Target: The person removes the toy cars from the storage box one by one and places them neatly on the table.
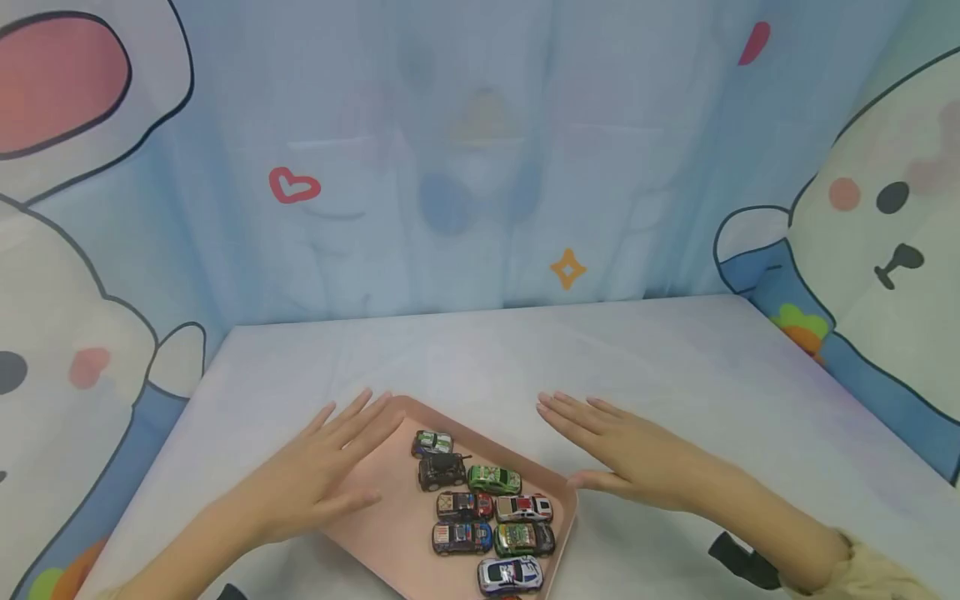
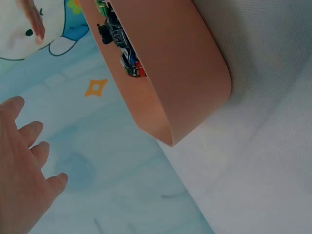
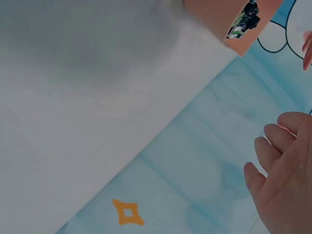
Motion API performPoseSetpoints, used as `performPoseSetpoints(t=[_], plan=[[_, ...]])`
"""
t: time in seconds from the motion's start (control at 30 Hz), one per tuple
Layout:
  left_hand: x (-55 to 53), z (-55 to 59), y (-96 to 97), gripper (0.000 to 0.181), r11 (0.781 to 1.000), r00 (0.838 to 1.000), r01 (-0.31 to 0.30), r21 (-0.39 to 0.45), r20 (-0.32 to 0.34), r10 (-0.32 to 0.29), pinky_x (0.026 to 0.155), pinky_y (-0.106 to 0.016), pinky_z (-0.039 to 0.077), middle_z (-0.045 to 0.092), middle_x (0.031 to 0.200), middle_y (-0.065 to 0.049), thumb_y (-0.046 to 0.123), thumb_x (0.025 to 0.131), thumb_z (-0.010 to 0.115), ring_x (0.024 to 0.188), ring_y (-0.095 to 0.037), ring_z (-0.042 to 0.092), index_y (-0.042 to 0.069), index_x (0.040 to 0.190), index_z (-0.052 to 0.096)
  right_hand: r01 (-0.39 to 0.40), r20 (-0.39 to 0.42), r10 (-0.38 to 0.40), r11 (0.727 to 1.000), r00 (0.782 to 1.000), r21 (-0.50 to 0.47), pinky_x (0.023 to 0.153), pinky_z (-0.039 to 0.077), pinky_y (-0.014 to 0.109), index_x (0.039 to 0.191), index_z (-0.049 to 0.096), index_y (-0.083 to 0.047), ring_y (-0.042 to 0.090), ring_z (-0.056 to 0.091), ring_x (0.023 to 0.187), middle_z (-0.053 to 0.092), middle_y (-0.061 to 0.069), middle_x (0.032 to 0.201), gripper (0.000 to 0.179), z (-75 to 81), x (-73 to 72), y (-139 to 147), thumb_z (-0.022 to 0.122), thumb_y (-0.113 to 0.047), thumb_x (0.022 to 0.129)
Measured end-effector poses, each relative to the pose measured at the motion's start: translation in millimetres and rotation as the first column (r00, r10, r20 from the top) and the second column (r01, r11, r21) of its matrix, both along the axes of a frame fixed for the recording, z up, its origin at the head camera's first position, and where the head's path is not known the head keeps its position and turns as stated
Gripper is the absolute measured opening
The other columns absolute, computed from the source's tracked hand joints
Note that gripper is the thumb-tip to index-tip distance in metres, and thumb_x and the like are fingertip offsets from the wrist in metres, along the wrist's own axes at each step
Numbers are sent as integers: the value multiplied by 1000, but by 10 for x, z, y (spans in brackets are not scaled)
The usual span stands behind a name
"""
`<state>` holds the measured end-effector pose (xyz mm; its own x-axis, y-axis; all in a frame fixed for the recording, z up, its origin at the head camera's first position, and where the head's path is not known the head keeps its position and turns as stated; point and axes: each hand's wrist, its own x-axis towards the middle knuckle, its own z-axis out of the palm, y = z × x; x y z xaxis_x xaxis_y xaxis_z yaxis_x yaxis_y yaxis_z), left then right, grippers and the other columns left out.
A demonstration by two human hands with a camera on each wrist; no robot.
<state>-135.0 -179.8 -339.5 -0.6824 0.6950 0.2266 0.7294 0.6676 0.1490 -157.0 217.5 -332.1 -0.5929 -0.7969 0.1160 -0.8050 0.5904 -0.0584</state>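
Observation:
A pink tray [image 1: 393, 533] lies at an angle on the table, with several small toy cars inside, mostly toward its right side. Among them are a black car [image 1: 442, 472], a green car [image 1: 495, 479] and a white-and-blue car [image 1: 510, 576] near the front. My left hand [image 1: 318, 479] hovers over the tray's left part, fingers straight and holding nothing. To the right of the tray, my right hand [image 1: 626, 450] is held out flat, its thumb near the tray's right corner. Both wrist views show the hands raised and apart from the tray wall [image 2: 180, 63].
A white cloth covers the table [image 1: 480, 350]. Behind and at both sides hangs a light blue curtain [image 1: 360, 250] printed with cartoon animals. Dark straps [image 1: 744, 560] show below the right forearm.

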Motion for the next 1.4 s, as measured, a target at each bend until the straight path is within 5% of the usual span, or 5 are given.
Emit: performPoseSetpoints(t=[0.17, 0.47, 0.6, 0.83, 1.4], plan=[[12, -57, 11, 70, 999, 1000, 3, 35, 17, -3, 106, -58, 10, 9, 155, 1, 50, 93, 50, 140, -24, 5, 25, 151, 17, -4, 50, 4, 1000, 999, -6, 104, 27, 47, 149, 22, -8, 24, 29, 133, 23, 8, 152, 70, -57, 15, -82, 54, -39, 95], [13, -149, 41, 75, 997, 1000, 1, 76, 1, -1, 107, -56, 10, 13, 155, -3, 46, 90, 57, 139, -26, 9, 21, 150, 20, -20, 52, 26, 994, 998, -105, 86, 48, 37, 143, 38, -8, 25, 55, 112, 45, 9, 139, 58, -176, 49, -201, 62, -15, 91], [20, -217, 49, 76, 994, 1000, 16, 109, -22, -13, 105, -57, 15, 13, 154, -3, 32, 89, 64, 138, -27, 15, 20, 150, 21, -48, 21, 54, 975, 998, -218, 79, 52, 32, 127, 57, -3, 24, 62, 100, 60, 11, 120, 46, -248, 60, -249, 69, 0, 82], [79, -367, 43, 64, 990, 999, -13, 143, 37, 8, 104, -53, 24, 22, 152, -3, 27, 91, 62, 136, -25, 22, 16, 147, 31, -29, 88, 65, 932, 994, -360, 71, 50, 16, 95, 70, -9, 5, 63, 81, 67, -5, 90, 15, -350, 79, -374, 71, -3, 81], [206, -499, -49, 44, 982, 960, -138, 130, 263, 100, 98, -41, 39, 52, 133, -3, 29, 93, 59, 121, -21, 48, 13, 134, 53, 8, 153, 30, 970, 988, -242, 67, 50, 17, 92, 69, -7, 6, 61, 77, 65, -2, 87, 16, -491, 103, -494, 74, -3, 77]])
